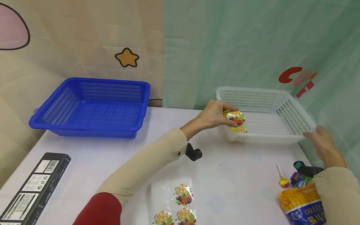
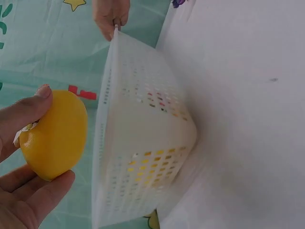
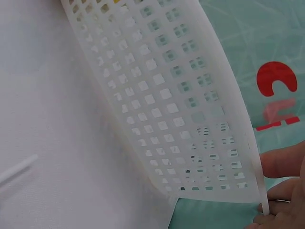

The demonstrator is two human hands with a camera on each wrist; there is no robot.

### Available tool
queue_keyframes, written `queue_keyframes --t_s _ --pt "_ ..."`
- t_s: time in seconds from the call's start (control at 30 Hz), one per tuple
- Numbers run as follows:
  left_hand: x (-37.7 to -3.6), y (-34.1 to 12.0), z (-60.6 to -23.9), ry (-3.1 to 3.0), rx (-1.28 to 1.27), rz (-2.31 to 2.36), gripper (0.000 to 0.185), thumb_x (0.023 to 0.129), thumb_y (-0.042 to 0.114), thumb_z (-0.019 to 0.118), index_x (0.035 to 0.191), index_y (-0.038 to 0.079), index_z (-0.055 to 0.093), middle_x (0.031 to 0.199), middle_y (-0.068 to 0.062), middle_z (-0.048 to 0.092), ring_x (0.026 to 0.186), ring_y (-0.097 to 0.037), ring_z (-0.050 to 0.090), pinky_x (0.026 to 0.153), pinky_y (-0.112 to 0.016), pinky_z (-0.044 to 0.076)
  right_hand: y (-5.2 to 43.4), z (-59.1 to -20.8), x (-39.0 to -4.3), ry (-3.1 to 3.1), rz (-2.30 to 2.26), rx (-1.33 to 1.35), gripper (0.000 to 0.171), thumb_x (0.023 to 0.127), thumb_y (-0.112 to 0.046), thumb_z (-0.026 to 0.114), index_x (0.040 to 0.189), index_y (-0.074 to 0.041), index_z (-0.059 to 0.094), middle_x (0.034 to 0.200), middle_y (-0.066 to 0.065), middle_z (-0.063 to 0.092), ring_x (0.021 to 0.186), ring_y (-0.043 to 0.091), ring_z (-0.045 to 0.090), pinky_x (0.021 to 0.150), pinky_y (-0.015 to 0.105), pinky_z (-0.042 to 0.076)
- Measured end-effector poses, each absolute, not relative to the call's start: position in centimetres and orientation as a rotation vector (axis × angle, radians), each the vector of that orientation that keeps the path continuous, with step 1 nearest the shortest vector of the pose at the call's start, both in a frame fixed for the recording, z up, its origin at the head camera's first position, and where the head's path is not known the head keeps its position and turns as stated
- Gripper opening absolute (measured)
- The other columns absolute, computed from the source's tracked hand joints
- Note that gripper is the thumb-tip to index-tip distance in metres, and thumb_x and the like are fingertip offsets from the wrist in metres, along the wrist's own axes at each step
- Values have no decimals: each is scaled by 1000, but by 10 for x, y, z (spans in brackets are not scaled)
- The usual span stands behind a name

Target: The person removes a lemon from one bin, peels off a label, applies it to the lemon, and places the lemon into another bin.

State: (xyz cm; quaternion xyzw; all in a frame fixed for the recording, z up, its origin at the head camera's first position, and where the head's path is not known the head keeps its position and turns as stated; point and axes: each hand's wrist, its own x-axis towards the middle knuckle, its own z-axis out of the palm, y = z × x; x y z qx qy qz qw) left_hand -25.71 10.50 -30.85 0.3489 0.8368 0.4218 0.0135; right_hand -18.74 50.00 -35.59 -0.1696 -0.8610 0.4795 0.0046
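Note:
My left hand [image 1: 213, 114] holds a smooth yellow oval fruit [image 2: 56, 136] between thumb and fingers, over the left end of the white basket [image 1: 264, 137]. A sticker printed with colourful fruits [image 1: 235, 116] faces up on it in the head view. Below it, a second sticker [image 1: 240, 129] shows inside the basket, and yellow shows through the basket's holes in the left wrist view. With thumb and fingers, my right hand [image 1: 323, 144] grips the basket's rim at the right front corner; the right wrist view shows the thumb [image 3: 283, 161] on that rim.
A blue basket [image 1: 93, 131] stands at the back left. A long black box [image 1: 36, 189] lies at the left edge. In front is a sheet with three fruit stickers [image 1: 174, 210]. A blue and yellow bag [image 1: 307, 216], a yellow lollipop [image 1: 284, 182] and a purple wrapped sweet [image 1: 297, 179] lie right.

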Motion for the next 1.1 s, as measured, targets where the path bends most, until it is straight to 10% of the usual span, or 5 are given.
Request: queue_keyframes --t_s 0.37,0.8,1.1 --pt "-270 166 -325 2611 1030 1197 55 78 31 85 129 17 66 131 5 63 128 -9 49 98 -19 42 471 -341 -179 -2685 1533 -503 76 105 -34 36 154 1 -9 159 31 1 144 51 -1 112 67 0" --pt "-274 195 -345 2772 993 774 54 86 36 76 133 17 57 128 3 62 112 -11 58 89 -24 49 446 -342 -182 -2646 1554 -496 67 105 -24 38 154 6 4 157 32 14 143 50 11 115 63 8" --pt "-272 199 -347 2854 959 369 51 90 46 68 134 24 54 124 10 66 118 -9 58 121 -40 12 439 -338 -184 -2643 1566 -469 66 105 -21 38 154 6 3 157 31 14 144 48 10 116 60 7"
